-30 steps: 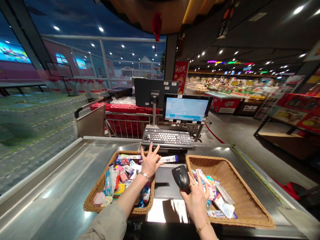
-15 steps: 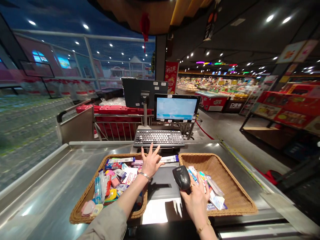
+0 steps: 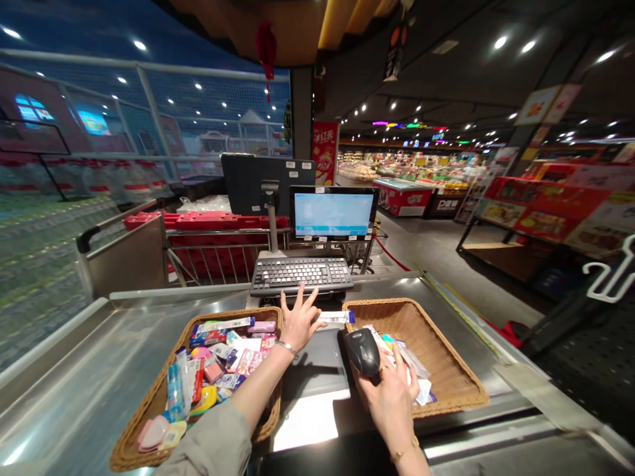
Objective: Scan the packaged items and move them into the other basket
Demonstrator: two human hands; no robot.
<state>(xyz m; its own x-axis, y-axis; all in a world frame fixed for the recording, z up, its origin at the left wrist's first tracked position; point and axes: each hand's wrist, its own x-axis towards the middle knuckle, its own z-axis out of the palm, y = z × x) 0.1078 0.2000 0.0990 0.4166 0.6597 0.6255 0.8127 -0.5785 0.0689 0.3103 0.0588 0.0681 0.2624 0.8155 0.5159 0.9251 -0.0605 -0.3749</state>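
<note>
My left hand (image 3: pixel 300 325) reaches over the gap between two wicker baskets, two fingers spread just short of the keyboard (image 3: pixel 301 272). A slim white-and-blue box (image 3: pixel 336 317) sticks out to the right from by its thumb and appears gripped there; the grip itself is partly hidden. In my right hand (image 3: pixel 391 390) is a black handheld barcode scanner (image 3: pixel 363 352), its head pointing up and left. That hand is over the right basket (image 3: pixel 436 344), where a few small packages (image 3: pixel 409 360) lie. Many colourful small packages (image 3: pixel 218 363) fill the left basket (image 3: pixel 131 403).
Behind the keyboard stand a lit monitor (image 3: pixel 333 211) and a dark screen seen from behind (image 3: pixel 268 185). A metal counter (image 3: pixel 163 307) carries the baskets. Beyond it are a trolley with red crates (image 3: pixel 223 254), a display shelf (image 3: pixel 526 205) at right and stacked bottles (image 3: pixel 44 251) at left.
The view has turned slightly right, so baskets, keyboard and screens shift left. Both hands drift rightward relative to the counter, and the slim box and scanner travel with them.
</note>
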